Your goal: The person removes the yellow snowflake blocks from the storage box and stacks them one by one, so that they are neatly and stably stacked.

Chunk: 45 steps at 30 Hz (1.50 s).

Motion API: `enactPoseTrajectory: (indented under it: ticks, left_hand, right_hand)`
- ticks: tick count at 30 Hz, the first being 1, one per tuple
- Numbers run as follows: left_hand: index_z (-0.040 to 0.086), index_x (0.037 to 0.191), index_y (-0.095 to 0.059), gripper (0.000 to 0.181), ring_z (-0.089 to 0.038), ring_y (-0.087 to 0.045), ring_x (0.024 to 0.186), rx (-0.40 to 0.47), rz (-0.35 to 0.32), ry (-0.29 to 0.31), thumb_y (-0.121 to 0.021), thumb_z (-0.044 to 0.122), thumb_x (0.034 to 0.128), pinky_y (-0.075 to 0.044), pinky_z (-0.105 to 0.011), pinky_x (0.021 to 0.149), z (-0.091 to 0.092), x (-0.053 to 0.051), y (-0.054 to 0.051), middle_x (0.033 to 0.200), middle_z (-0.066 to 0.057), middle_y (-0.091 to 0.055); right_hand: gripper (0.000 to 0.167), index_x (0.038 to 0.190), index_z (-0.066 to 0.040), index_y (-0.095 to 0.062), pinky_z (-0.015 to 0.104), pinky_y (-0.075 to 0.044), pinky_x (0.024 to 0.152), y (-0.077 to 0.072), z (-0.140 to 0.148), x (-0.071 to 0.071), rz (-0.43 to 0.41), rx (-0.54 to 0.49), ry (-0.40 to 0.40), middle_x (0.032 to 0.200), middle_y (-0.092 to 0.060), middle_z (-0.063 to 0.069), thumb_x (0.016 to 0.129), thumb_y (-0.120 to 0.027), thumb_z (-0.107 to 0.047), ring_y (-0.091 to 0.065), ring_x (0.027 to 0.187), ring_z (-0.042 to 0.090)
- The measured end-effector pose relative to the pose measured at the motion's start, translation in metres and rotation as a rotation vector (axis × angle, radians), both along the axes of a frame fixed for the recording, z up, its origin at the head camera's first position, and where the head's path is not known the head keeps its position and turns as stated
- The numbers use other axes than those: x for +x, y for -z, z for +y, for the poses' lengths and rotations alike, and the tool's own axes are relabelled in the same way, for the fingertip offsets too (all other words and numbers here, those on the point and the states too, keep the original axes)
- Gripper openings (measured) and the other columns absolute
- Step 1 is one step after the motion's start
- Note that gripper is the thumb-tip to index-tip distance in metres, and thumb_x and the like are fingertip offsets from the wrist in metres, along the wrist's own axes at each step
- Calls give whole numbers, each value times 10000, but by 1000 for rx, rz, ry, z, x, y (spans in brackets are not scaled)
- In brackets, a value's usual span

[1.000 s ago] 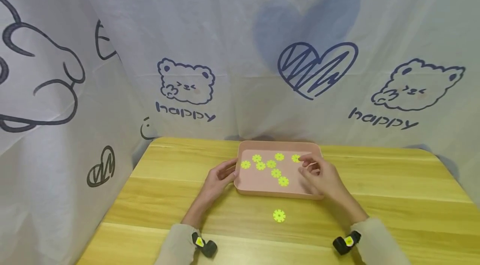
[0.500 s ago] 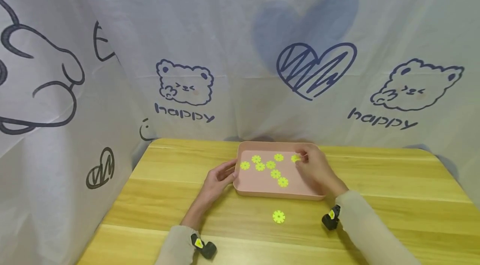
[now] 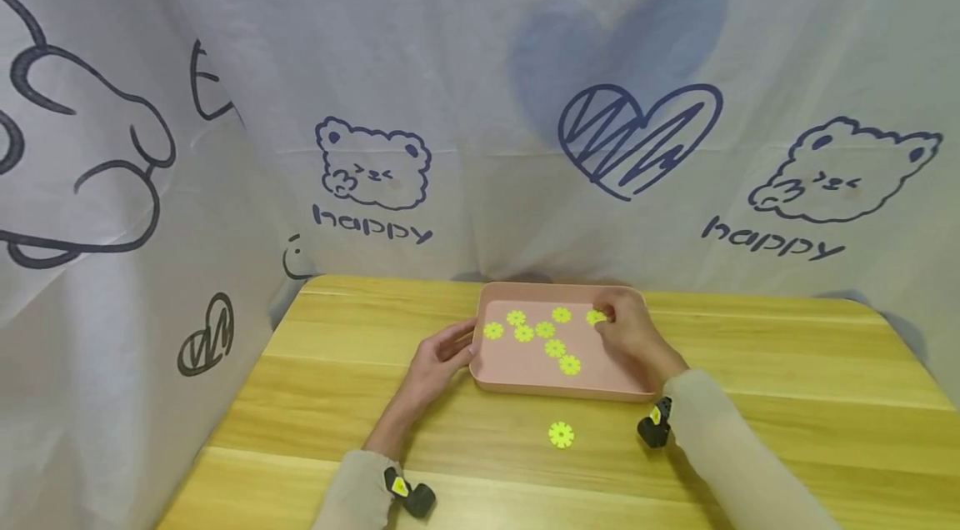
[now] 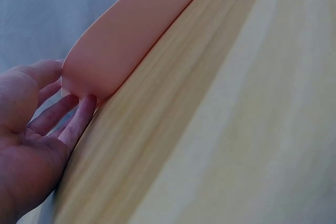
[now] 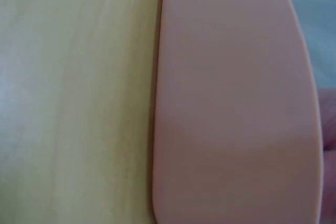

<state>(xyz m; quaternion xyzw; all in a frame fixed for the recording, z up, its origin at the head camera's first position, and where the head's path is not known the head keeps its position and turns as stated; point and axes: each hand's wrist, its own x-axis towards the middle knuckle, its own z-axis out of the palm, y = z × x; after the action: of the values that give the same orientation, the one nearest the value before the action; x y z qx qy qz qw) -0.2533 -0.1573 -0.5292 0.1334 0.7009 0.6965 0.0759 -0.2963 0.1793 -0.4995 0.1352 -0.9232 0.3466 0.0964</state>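
The left hand (image 3: 431,365) touches the left wall of the pink tray (image 3: 517,387) with relaxed fingers. In the left wrist view, the fingertips of that hand (image 4: 39,121) rest against the outside of the tray (image 4: 113,51) at a corner. Inside the tray's back right part, the right hand (image 3: 632,332) has thumb and fingers curled at a yellow notched disc (image 3: 595,317), partly covered, and pinches its right side. Only a sliver of the right hand (image 5: 329,129) shows behind the tray wall (image 5: 236,87) in the right wrist view.
Several similar discs (image 3: 554,348) lie flat in the tray's left and middle parts. One more disc (image 3: 561,435) lies on the wooden table (image 3: 480,463) in front of the tray. A printed cloth (image 3: 480,97) hangs behind the table and at the left.
The right hand has moved forward and slightly left over the back right disc, and its thumb and fingers have closed in there. The left hand has stayed at the tray wall.
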Motion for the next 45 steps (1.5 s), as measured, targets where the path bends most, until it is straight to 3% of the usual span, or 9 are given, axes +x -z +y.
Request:
enactPoseTrajectory:
  ticks: [9, 13, 16, 19, 22, 26, 28, 39, 45]
  left_hand:
    - [-48, 1481, -489, 482, -397, -491, 1381, 5, -7, -3, -621, 22, 1022, -533, -319, 1020, 0, 2, -2, 1519, -227, -487]
    - [-48, 1475, -496, 474, -399, -496, 1377, 5, -4, -9, -619, 19, 1022, -535, -320, 1018, 1, 1, -2, 1514, -226, -494]
    - [-46, 1470, -504, 468, -395, -501, 1374, 5, -6, -12, -621, 20, 1022, -536, -317, 1016, 2, 1, -3, 1508, -225, -501]
    - [-49, 1469, -503, 468, -395, -500, 1374, 5, -6, -11, -620, 17, 1021, -537, -318, 1016, 3, 0, -4, 1507, -231, -499]
    - [-55, 1470, -498, 469, -396, -498, 1376, 1, -3, -7, -617, 13, 1021, -537, -319, 1016, 3, 0, -4, 1504, -238, -500]
    - [-50, 1470, -501, 464, -388, -501, 1376, -6, -1, -8, -612, 10, 1024, -541, -314, 1013, 3, 0, -4, 1502, -234, -505]
    - [-47, 1470, -503, 461, -386, -502, 1375, -8, 0, -11, -608, 7, 1024, -541, -312, 1012, 3, 0, -4, 1503, -231, -505]
    - [-38, 1470, -510, 468, -376, -510, 1371, -8, -9, -24, -621, 13, 1019, -546, -305, 1002, 2, 2, -2, 1506, -210, -511]
    - [-48, 1470, -505, 463, -388, -504, 1373, -16, 15, -22, -613, 13, 1024, -542, -321, 1011, 2, 0, -1, 1507, -230, -502]
  right_hand:
    - [215, 889, 47, -623, 326, -394, 630, -5, -1, 1, -9, 6, -22, 735, -541, 155, 747, -749, 148, -482, 690, 215]
    - [227, 983, 38, -612, 325, -445, 653, -3, -1, 2, -42, -11, -35, 814, -569, 141, 801, -702, 138, -523, 751, 237]
    - [213, 1032, 38, -605, 337, -499, 697, -1, 1, 4, -48, -65, -56, 921, -598, 153, 852, -635, 148, -571, 822, 261]
    - [218, 1048, 64, -616, 332, -572, 675, 0, 4, 7, -18, -143, -79, 973, -608, 195, 870, -594, 187, -640, 789, 277]
    - [227, 1103, 84, -610, 288, -594, 629, -1, 6, 13, -62, -247, -88, 998, -580, 211, 905, -582, 191, -668, 735, 275]
    - [257, 1233, 23, -589, 239, -590, 660, -6, 8, 25, -182, -329, -34, 1083, -548, 178, 989, -568, 99, -671, 793, 258]
    - [282, 1280, -5, -582, 243, -593, 686, -9, 9, 30, -201, -333, -10, 1107, -567, 179, 1008, -563, 65, -670, 828, 265]
    - [415, 1311, 33, -604, 207, -569, 682, -17, 19, 52, -200, -420, 18, 1069, -631, 200, 906, -648, 111, -607, 854, 221]
    - [429, 1304, -18, -628, 163, -540, 741, -20, 19, 61, -201, -402, 69, 1100, -625, 165, 894, -727, 62, -587, 944, 250]
